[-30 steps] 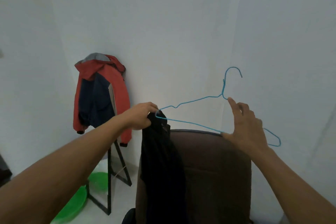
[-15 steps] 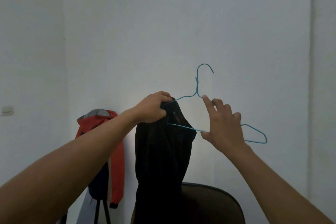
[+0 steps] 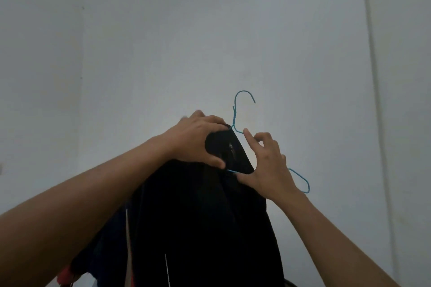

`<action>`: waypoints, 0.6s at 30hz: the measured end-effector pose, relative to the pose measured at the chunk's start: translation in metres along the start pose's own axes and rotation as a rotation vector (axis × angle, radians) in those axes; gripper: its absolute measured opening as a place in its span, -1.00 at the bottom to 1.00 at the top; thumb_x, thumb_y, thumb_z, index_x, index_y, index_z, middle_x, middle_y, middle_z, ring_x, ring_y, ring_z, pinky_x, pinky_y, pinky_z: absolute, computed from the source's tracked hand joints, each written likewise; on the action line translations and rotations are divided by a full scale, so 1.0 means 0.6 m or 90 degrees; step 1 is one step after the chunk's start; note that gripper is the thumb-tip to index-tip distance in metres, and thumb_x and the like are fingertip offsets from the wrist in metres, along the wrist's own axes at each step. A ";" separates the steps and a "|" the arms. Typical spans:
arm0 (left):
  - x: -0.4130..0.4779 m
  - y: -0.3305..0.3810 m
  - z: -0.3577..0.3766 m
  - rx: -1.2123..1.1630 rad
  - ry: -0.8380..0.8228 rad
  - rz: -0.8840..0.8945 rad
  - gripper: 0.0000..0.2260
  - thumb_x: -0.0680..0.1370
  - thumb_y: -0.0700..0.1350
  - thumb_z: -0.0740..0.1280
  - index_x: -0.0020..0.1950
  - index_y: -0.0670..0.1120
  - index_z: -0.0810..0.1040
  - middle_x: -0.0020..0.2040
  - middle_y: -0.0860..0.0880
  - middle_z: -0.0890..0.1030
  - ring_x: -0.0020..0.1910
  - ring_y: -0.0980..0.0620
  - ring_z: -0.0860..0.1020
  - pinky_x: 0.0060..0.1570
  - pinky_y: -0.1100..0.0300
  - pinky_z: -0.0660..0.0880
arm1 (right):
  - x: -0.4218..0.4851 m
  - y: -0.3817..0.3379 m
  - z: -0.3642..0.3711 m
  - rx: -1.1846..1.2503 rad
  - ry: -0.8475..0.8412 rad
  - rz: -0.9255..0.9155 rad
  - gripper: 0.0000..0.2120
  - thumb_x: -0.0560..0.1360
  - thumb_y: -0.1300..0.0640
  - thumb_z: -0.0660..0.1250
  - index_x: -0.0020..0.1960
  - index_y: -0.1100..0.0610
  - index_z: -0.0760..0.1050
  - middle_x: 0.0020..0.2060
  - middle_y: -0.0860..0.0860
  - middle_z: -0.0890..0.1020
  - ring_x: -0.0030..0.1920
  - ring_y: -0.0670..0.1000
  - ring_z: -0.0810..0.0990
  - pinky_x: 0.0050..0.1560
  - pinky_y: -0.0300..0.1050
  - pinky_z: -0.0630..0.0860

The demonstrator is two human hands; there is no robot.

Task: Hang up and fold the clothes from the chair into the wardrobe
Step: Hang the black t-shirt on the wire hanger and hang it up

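Left hand (image 3: 198, 140) clutches the black cloth garment (image 3: 198, 216) over the thin blue wire hanger (image 3: 234, 117); beside that grip, right hand (image 3: 268, 165) pinches the wire.

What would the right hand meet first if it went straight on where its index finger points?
Probably the blue hanger: the right hand has its fingertip right beside the wire under the neck, though depth is unclear.

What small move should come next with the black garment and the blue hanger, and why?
Probably the left hand, gripping the black garment, should draw it rightward along the blue hanger while the right hand holds the wire: cloth covers only the hanger's left side, and its right end is bare.
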State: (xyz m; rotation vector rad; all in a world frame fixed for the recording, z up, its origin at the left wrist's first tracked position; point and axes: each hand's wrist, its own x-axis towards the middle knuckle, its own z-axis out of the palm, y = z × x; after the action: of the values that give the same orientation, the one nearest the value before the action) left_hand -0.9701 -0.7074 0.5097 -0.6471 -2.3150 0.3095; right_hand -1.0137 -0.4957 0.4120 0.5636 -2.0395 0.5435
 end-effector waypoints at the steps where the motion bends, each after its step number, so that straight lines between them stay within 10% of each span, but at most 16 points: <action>1: -0.004 -0.006 -0.001 -0.038 -0.014 0.006 -0.09 0.27 0.41 0.46 0.53 0.14 0.26 0.50 0.20 0.27 0.39 0.06 0.34 0.31 0.02 0.38 | 0.003 -0.001 -0.001 0.025 -0.003 -0.003 0.03 0.30 -0.25 0.51 0.60 -0.10 0.05 0.26 -0.09 0.25 0.27 -0.01 0.30 0.16 0.04 0.37; 9: -0.017 -0.021 -0.010 0.010 0.036 -0.072 0.04 0.18 0.36 0.55 0.57 0.26 0.13 0.28 0.07 0.40 0.11 0.02 0.51 -0.06 0.15 0.48 | 0.024 -0.014 -0.006 -0.052 0.023 -0.026 0.14 0.26 -0.31 0.49 0.60 -0.18 -0.14 0.38 -0.12 0.17 0.36 -0.03 0.21 0.24 0.03 0.23; 12: -0.021 -0.027 -0.016 0.034 0.046 -0.094 0.09 0.15 0.32 0.59 0.57 0.25 0.11 0.22 0.05 0.40 0.04 0.01 0.51 -0.14 0.15 0.46 | 0.002 -0.014 0.016 -0.096 0.028 0.053 0.19 0.23 -0.36 0.45 0.59 -0.15 -0.24 0.49 -0.07 0.08 0.53 0.04 0.03 0.45 0.31 0.04; 18: -0.019 -0.035 -0.027 0.022 0.057 -0.124 0.17 0.10 0.29 0.61 0.59 0.22 0.08 0.17 0.04 0.38 0.06 -0.02 0.50 -0.06 0.08 0.52 | -0.042 -0.075 0.076 0.061 0.220 0.125 -0.34 0.26 -0.21 0.52 0.24 -0.03 0.34 0.22 -0.08 0.40 0.24 0.01 0.42 0.24 0.13 0.32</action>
State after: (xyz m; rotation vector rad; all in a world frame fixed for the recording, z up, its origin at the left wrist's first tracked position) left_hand -0.9596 -0.7307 0.5233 -0.4058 -2.2602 0.2247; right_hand -1.0059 -0.5533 0.3756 0.2996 -1.7537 0.8014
